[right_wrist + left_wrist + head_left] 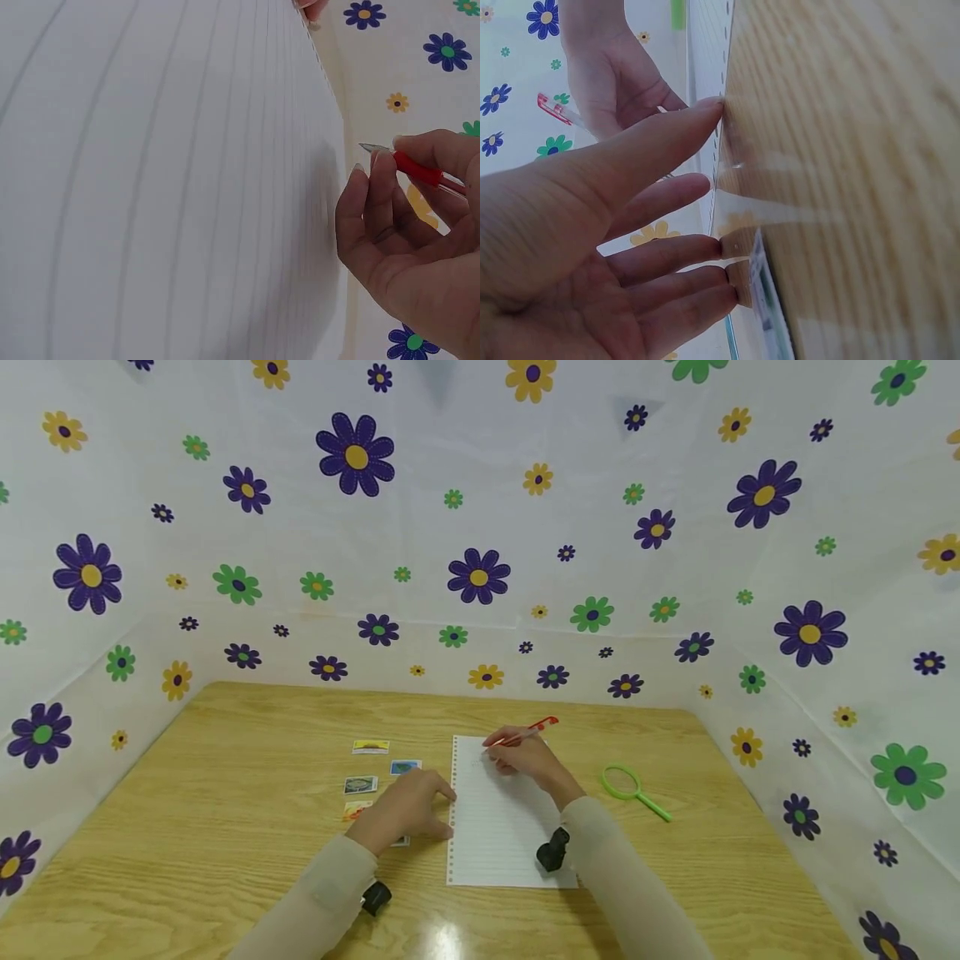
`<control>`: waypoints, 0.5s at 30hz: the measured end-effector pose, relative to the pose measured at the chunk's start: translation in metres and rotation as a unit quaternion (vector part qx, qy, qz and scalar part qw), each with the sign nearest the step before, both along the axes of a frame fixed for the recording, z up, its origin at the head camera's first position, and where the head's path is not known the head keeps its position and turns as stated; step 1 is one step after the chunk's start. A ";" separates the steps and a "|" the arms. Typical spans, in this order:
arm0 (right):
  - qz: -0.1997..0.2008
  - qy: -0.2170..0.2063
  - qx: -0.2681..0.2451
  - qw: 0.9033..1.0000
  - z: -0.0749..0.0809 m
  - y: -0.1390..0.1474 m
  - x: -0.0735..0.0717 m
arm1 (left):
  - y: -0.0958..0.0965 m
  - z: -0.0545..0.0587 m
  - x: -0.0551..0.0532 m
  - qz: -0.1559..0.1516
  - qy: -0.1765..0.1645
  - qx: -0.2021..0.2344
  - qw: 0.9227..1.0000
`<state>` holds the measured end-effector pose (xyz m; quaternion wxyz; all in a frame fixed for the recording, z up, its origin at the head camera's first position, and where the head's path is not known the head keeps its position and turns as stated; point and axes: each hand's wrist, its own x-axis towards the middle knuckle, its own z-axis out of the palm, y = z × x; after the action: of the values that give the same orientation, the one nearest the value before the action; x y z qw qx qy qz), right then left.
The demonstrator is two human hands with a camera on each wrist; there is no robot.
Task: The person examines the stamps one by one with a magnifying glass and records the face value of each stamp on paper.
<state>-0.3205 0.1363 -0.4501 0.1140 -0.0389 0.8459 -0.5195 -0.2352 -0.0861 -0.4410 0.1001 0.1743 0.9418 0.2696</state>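
Observation:
My right hand [525, 756] pinches a red pen [543, 723] over the upper part of a lined, hole-punched sheet of paper [502, 843]. In the right wrist view the pen's metal tip [367, 146] points out past the thumb and fingers, and its grip [418, 169] is red. At the sheet's left edge lies my left hand [408, 806], with its thumb and fingertips by the punched holes and its fingers extended. Several small picture cards lie near it: a yellow card [371, 747], a blue card [405, 767], a grey-green card [361, 785] and an orange card [356, 810], partly covered.
A green magnifying glass [637, 793] lies right of the paper. The wooden table [225, 777] is bounded at the back and sides by a flower-print cloth [420, 535]. Each wrist wears a small black camera, one on the left [377, 898] and one on the right [552, 850].

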 end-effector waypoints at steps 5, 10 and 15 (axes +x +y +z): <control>0.031 0.033 0.053 0.998 0.011 0.008 0.005 | -0.002 0.000 0.001 -0.002 -0.002 0.011 1.000; 0.088 0.112 0.130 0.981 0.019 0.020 0.008 | -0.003 0.001 0.001 -0.004 0.002 0.015 1.000; 0.151 0.217 0.168 0.950 0.028 0.033 0.012 | -0.004 0.001 0.002 -0.004 0.002 0.015 1.000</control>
<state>-0.3084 0.1690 -0.4221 0.0095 -0.2585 0.9096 -0.3252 -0.2335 -0.0901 -0.4396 0.0961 0.1802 0.9370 0.2833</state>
